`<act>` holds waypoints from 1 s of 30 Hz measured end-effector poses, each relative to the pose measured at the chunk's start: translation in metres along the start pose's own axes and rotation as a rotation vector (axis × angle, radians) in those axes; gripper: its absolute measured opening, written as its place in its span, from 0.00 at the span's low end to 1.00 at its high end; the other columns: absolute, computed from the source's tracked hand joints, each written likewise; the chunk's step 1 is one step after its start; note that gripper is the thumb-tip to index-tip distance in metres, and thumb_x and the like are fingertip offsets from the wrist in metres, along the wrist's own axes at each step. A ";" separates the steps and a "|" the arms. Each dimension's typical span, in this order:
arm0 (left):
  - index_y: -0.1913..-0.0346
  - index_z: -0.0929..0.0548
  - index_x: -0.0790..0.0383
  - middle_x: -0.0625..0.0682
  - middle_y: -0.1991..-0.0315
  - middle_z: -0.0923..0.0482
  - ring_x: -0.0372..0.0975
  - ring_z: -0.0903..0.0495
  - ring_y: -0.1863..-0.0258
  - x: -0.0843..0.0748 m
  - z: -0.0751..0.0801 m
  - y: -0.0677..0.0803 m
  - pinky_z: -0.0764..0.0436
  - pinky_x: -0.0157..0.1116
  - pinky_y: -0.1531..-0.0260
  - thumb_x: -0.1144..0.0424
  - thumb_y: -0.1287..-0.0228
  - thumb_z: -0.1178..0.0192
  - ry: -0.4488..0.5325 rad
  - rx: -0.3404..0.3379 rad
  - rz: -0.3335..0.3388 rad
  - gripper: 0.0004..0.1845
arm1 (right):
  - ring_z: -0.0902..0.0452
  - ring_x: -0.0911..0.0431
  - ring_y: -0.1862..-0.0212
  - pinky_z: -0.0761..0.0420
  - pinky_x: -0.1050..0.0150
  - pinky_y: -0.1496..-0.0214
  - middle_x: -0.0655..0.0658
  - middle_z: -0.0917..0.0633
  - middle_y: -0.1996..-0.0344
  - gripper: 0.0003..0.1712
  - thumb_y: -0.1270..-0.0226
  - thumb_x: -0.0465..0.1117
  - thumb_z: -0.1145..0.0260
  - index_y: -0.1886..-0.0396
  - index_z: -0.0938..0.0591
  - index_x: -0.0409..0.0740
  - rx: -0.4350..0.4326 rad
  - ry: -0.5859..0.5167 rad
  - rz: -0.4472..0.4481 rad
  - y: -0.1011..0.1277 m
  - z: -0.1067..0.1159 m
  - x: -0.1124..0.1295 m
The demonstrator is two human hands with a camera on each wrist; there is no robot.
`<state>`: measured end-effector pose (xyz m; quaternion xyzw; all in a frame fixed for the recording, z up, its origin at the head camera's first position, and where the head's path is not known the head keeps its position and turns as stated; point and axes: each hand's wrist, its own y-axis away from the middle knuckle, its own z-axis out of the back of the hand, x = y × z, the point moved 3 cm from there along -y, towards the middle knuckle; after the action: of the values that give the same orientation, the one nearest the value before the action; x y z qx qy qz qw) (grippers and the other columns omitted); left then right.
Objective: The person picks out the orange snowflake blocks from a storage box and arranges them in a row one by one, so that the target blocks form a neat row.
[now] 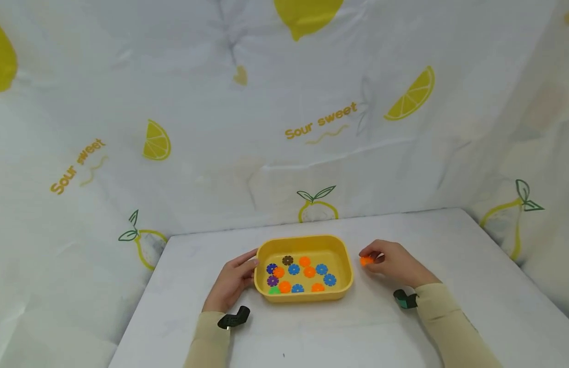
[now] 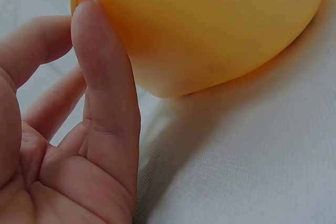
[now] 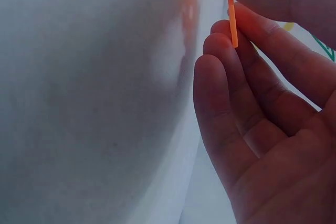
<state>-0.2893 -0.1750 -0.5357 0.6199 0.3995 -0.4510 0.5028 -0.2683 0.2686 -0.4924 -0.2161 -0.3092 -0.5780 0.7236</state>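
A yellow plastic tub [image 1: 344,276] sits in the middle of the white table and holds several flat flower-shaped discs [image 1: 293,269] in blue, orange, purple, brown and green. My left hand [image 1: 236,276] rests against the tub's left wall [image 2: 210,30] with straight fingers [image 2: 102,77]. My right hand [image 1: 392,263] lies on the table just right of the tub and pinches one orange disc [image 1: 366,260] between thumb and fingertips. The right wrist view shows that orange disc [image 3: 232,19] edge-on between thumb and fingers.
The white table [image 1: 450,255] is bare around the tub. A lemon-printed cloth backdrop [image 1: 284,128] hangs close behind and on both sides. Black wrist-camera mounts [image 1: 234,318] sit on both sleeves.
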 end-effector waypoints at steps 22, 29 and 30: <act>0.23 0.22 0.50 0.53 0.53 0.14 0.40 0.19 0.64 0.000 -0.003 0.000 0.12 0.32 0.61 0.49 0.27 0.29 0.018 0.013 0.011 0.32 | 0.22 0.52 0.52 0.16 0.53 0.46 0.50 0.14 0.55 0.14 0.35 0.36 0.23 0.51 0.11 0.47 0.015 0.100 -0.008 -0.004 -0.005 -0.005; 0.24 0.22 0.49 0.53 0.53 0.15 0.40 0.19 0.64 0.001 -0.002 0.001 0.11 0.33 0.59 0.49 0.27 0.29 0.022 0.015 0.019 0.32 | 0.21 0.52 0.51 0.16 0.50 0.43 0.50 0.13 0.53 0.14 0.34 0.38 0.23 0.49 0.11 0.46 0.018 0.108 -0.016 -0.002 -0.002 -0.007; 0.24 0.22 0.49 0.53 0.53 0.15 0.40 0.19 0.64 0.001 -0.001 0.001 0.11 0.33 0.59 0.49 0.27 0.29 0.024 0.015 0.020 0.32 | 0.21 0.52 0.50 0.16 0.50 0.43 0.49 0.14 0.53 0.14 0.34 0.38 0.23 0.49 0.11 0.47 0.018 0.109 -0.018 -0.002 -0.001 -0.007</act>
<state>-0.2881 -0.1736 -0.5364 0.6329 0.3959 -0.4414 0.4979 -0.2707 0.2722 -0.4983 -0.1750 -0.2764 -0.5928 0.7359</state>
